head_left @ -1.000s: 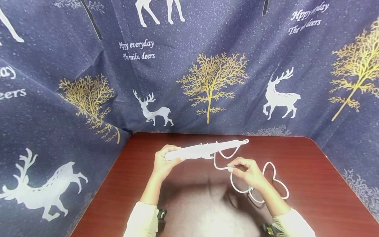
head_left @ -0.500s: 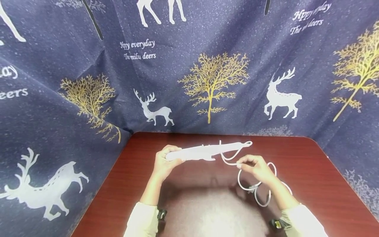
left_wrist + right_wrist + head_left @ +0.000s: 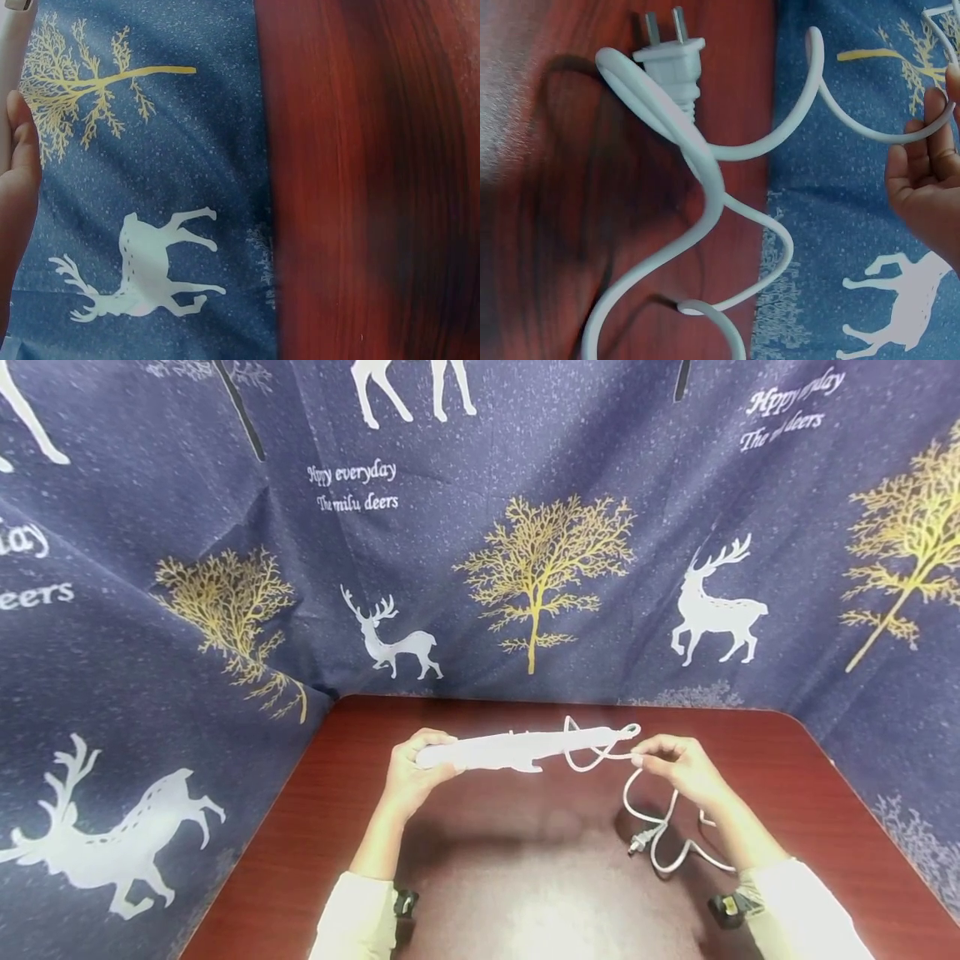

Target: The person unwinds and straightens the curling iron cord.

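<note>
My left hand (image 3: 408, 777) grips one end of a long white wand-shaped appliance (image 3: 495, 750), held nearly level above the table. Its surface is overexposed, and a small spur sticks out below its middle. White power cord crosses around the appliance's far right part in loose loops. Between thumb and fingers, my right hand (image 3: 686, 768) pinches this power cord (image 3: 714, 187) just right of the appliance's tip. Below the right hand the rest of the cord hangs in curls, with a two-pin plug (image 3: 671, 67) among them. Only the left thumb side and part of the appliance (image 3: 9, 67) show in the left wrist view.
A reddish-brown wooden table (image 3: 495, 835) lies under both hands, with a bright glare near its front. Behind and beside it hangs a dark blue cloth (image 3: 465, 543) printed with deer and trees.
My right hand has moved right and slightly up, drawing the cord along the appliance toward its tip. The hanging curls shifted, and the plug now shows clearly. The left hand stays nearly still.
</note>
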